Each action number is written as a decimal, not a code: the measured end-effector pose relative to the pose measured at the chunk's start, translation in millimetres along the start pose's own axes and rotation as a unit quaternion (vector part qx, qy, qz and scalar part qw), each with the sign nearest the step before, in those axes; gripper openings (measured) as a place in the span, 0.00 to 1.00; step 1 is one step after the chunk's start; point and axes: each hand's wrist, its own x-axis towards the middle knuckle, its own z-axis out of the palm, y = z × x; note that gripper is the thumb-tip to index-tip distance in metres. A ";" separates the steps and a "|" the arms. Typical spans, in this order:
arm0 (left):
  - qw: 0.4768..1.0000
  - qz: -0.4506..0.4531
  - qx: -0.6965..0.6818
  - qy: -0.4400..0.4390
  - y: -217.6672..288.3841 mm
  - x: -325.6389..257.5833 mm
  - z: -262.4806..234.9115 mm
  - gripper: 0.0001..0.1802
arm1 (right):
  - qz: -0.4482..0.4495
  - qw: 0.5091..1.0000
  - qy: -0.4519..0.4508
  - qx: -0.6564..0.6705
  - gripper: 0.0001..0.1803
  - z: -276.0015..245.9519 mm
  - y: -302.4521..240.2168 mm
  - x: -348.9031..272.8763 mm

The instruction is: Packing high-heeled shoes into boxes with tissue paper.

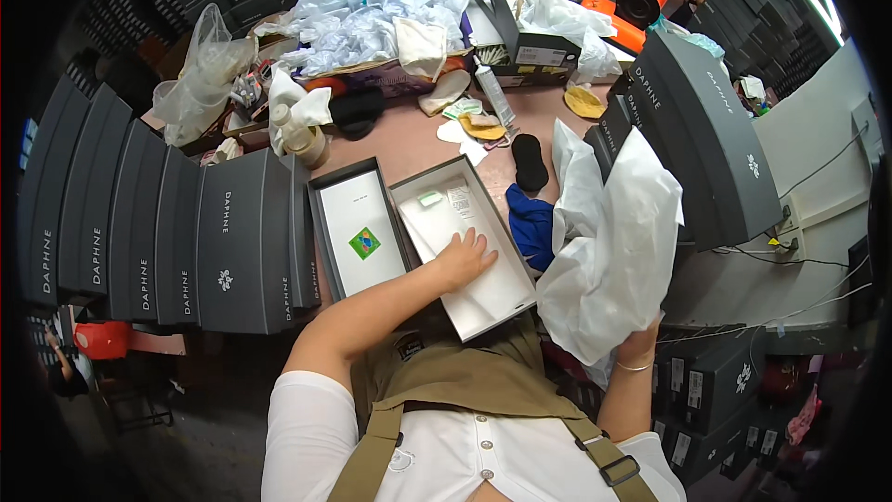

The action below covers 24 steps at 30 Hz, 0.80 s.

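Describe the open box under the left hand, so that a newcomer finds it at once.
Start at the dark boxes along the left side of the pink table. Just right of them lies an open tray with a green diamond; the box comes next, and only it has the left hand inside.

White lettering on dark boxes

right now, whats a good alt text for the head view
A person's left hand rests inside an open grey box with a white interior, while the right hand, mostly hidden, holds crumpled white wrapping. Dark grey boxes flank the cluttered pink tabletop.
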 end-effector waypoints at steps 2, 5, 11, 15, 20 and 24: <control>0.984 -0.015 -0.170 -0.052 -12.6 11.5 -2.9 0.31 | 0.053 0.990 0.010 0.130 0.30 -21.6 4.4 -5.3; 0.961 -0.030 -0.274 0.031 -48.4 22.3 -8.2 0.25 | 0.173 0.951 -0.220 0.130 0.29 -27.1 -38.2 12.0; 0.980 0.041 -0.194 -0.014 -53.5 4.7 1.1 0.09 | 0.196 0.732 -0.580 -0.300 0.23 34.6 -59.0 51.2; 0.965 -0.024 -0.249 0.076 -70.6 17.2 -29.4 0.11 | 0.156 0.644 -0.631 -0.403 0.28 75.4 -55.9 49.5; 0.975 0.036 -0.196 0.100 -79.0 37.5 -69.4 0.10 | 0.008 0.579 -0.562 -0.591 0.28 120.1 -32.7 64.4; 0.978 0.062 -0.177 0.096 -73.2 40.9 -76.1 0.09 | -0.067 0.624 -0.511 -0.587 0.20 146.6 78.1 78.6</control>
